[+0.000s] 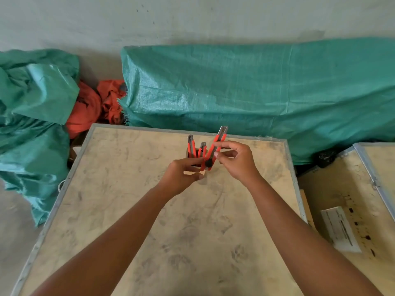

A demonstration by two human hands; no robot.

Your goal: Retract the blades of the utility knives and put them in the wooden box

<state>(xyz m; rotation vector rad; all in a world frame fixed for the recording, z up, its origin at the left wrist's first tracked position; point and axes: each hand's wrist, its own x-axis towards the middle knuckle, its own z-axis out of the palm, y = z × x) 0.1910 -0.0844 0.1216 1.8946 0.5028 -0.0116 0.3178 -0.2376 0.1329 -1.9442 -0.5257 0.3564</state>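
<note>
Both hands hold one red utility knife (217, 144) tilted above the crate top. My right hand (234, 160) pinches its middle with thumb and fingers. My left hand (181, 175) grips its lower end by the black knob. No blade shows beyond its metal tip. Just behind my left hand stands a small wooden box (188, 153), mostly hidden. Two more red utility knives stand upright in it, one (191, 146) on the left and a shorter one (202, 149) beside it.
The work surface is a large plywood crate lid (149, 221) with a metal rim. A second crate (346, 199) with a white label stands to the right. Green tarpaulin (256, 86) and orange cloth (94, 103) lie behind, against a grey wall.
</note>
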